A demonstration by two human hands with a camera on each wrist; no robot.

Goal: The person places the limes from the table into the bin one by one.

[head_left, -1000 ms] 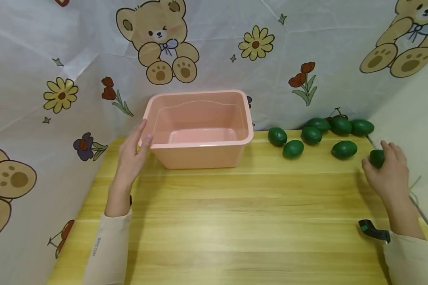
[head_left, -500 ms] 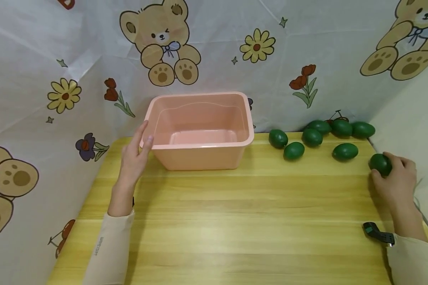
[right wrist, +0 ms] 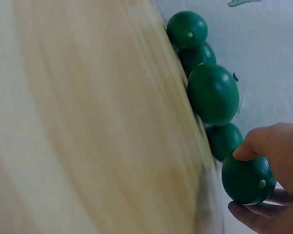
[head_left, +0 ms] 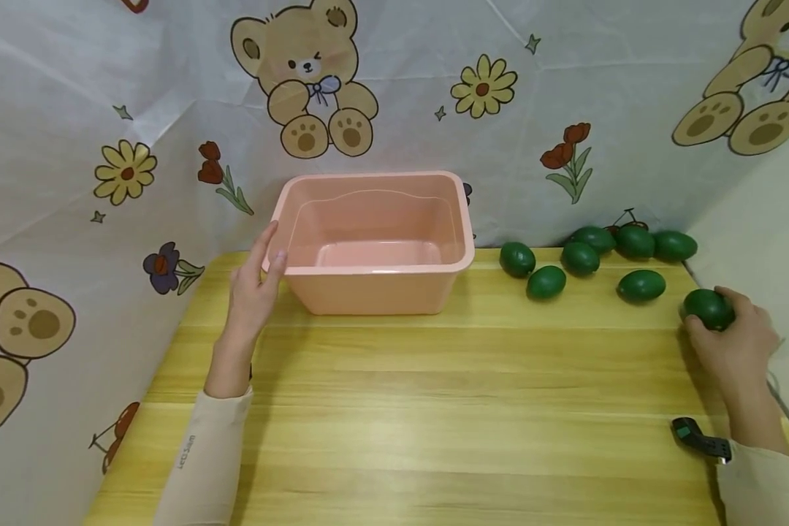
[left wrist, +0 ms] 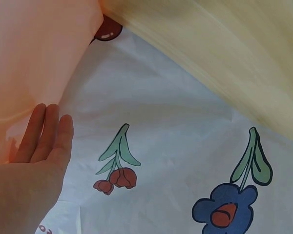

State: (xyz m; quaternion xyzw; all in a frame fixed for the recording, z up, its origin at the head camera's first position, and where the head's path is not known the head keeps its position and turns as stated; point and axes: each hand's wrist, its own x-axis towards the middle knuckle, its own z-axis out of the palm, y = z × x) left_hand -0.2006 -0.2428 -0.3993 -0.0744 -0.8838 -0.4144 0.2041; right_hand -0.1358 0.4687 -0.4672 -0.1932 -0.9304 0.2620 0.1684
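Note:
My right hand holds a dark green lime between thumb and fingers, over the right end of the table. In the right wrist view the thumb lies on top of this lime, with fingers beneath it. Several more limes lie in a loose group along the table's back edge. A pink plastic bin stands at the back, left of the limes, with nothing inside. My left hand rests at the bin's left rim. Its fingers lie straight against the outer wall in the left wrist view.
The wooden table runs forward from a white cloth printed with bears and flowers, which hangs behind and on the left. A pale wall borders the right side. A black wrist device sticks out from the right sleeve.
The right hand has drawn its lime slightly toward the person and away from the others. The left hand stays at the bin's rim. The head view has shifted slightly.

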